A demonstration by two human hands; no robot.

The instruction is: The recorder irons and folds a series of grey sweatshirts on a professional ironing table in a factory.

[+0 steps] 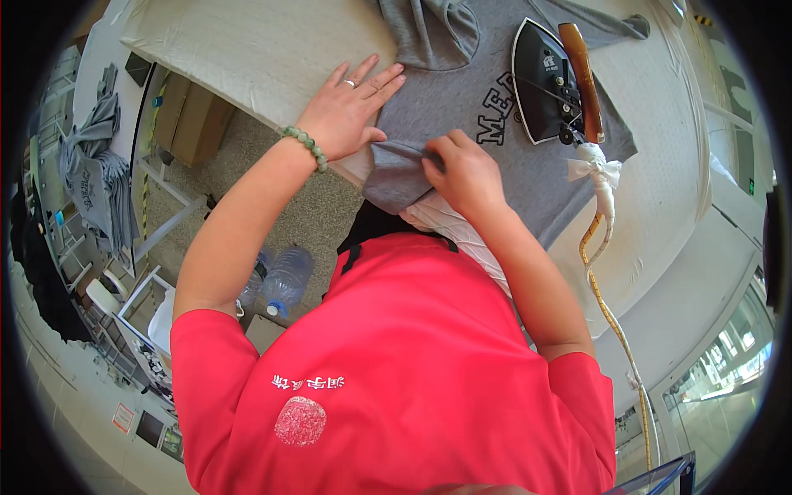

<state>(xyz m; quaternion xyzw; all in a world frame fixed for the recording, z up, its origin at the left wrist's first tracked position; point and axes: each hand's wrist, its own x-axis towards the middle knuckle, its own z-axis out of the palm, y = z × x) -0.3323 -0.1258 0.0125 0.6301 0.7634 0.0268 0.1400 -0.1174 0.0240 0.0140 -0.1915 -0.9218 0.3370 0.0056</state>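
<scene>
A grey sweatshirt [445, 103] with dark block letters lies spread on a cloth-covered ironing table [272, 58]. My left hand [351, 107], wearing a ring and a green bead bracelet, rests with fingers stretched out, partly on the table cover and touching the garment's left edge. My right hand [466, 169] is closed on the sweatshirt's near edge, where the fabric folds and hangs over the table's front. A steam iron [544, 82] with a wooden handle lies on the sweatshirt, to the right of the letters.
A white-wrapped hose [606, 202] runs from the iron down the right side. At left, folded grey garments [99, 177] hang over a stand. Below the table are a cardboard box [190, 120] and clear plastic bottles [287, 276].
</scene>
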